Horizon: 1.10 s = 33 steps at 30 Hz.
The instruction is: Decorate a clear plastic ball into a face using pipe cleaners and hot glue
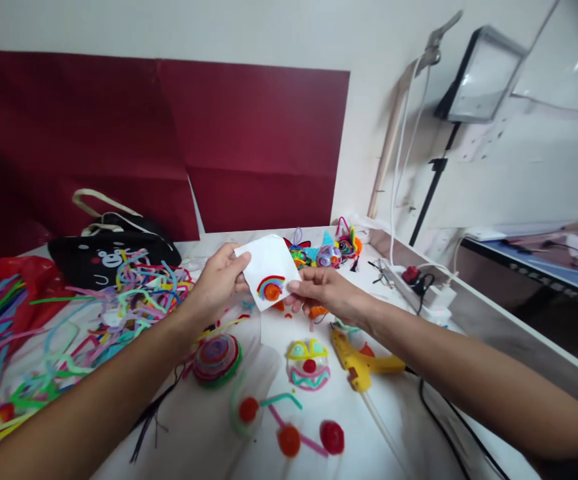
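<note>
Between both hands a white paper card (263, 260) is held up over the table. A small rainbow (271, 287) with an orange round piece under its arch sits on the card's lower part. My left hand (221, 277) pinches the card at its left edge, thumb on the front. At the lower right corner, my right hand (321, 290) grips the card between thumb and fingers. Below the hands lie a clown face of pipe cleaners (309, 365), a coiled multicoloured disc (217, 359) and a yellow glue gun (359, 360) with a clear glue stick.
Loose pipe cleaners (133, 300) are heaped at the left beside a black bag (113, 247). Red and orange coils (332, 437) lie in front. Colourful finished pieces (331, 253) stand at the back. A power strip (423, 293) with cables runs along the right.
</note>
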Motion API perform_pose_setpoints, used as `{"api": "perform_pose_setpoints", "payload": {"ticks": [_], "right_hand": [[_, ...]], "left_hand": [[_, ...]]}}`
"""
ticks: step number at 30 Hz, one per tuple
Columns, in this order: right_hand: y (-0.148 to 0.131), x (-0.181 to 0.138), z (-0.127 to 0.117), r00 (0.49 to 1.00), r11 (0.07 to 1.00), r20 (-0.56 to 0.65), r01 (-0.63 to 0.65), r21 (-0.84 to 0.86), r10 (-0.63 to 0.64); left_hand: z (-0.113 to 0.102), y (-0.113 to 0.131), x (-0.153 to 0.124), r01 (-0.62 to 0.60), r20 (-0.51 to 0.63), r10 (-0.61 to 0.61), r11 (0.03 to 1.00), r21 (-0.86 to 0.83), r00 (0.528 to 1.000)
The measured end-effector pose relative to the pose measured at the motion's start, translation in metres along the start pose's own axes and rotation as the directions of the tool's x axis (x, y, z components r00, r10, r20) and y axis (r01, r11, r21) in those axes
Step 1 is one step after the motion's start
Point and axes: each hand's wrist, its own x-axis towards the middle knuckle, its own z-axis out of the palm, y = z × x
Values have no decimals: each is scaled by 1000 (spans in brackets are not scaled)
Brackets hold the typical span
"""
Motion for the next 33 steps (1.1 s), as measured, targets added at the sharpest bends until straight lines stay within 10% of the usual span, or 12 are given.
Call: {"api": "perform_pose_setpoints", "payload": {"ticks": [14, 21, 27, 33], "right_hand": [[7, -22, -9, 998, 997, -50, -47, -65, 43], [9, -36, -5, 993, 980, -20, 114, -162, -118], [8, -47, -2, 992, 991, 21, 127, -39, -126], [0, -51, -1, 999, 999, 32, 30, 43, -31]], "left_hand": [[20, -30, -48, 192, 259, -185, 981, 0, 948], [8, -42, -53, -230, 181, 166, 876, 425, 969], [-13, -43, -70, -789, 381, 759, 273, 550, 528], [-18, -30, -81, -831, 572, 744, -40, 555, 346]]}}
